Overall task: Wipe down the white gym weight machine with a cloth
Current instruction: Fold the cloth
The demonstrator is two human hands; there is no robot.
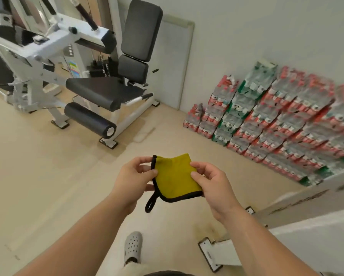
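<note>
- Preparing: square yellow black-edged microfibre cloth point(175, 176) pinched between fingers point(147, 172) of left hand point(134, 178) and right hand point(212, 185).
- Next, probably: carrying to white black-padded weight machine point(53, 39) at eleven o'clock, well apart.

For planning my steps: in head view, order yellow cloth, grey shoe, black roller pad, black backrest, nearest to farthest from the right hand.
1. yellow cloth, in right hand
2. grey shoe, floor below
3. black roller pad, ahead left
4. black backrest, behind it

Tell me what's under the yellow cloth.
Beige floor lies below; the left hand and right hand pinch the yellow cloth in the air. Fingers behind it are hidden.
</note>
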